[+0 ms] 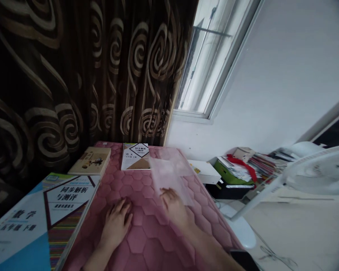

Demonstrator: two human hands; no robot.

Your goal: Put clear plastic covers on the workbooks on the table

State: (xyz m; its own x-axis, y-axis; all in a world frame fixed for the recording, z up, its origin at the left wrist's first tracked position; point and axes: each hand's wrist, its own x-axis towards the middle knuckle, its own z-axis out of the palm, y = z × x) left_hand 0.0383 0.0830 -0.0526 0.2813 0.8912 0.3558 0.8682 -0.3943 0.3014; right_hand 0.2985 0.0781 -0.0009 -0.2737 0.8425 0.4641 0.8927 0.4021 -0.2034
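My left hand lies on the pink quilted cover, palm down with its fingers stretched out and nothing in it. My right hand is at the near edge of a translucent plastic sheet, with its fingers curled onto it. The sheet is slightly smeared by motion, and more clear plastic shows behind it. Just beyond the sheet's left side lies a workbook with a white and brown cover.
At the left, a large blue and white workbook lies before a tan book. A dark patterned curtain hangs behind. To the right are a white fan, a green box of papers and a dark phone-like object.
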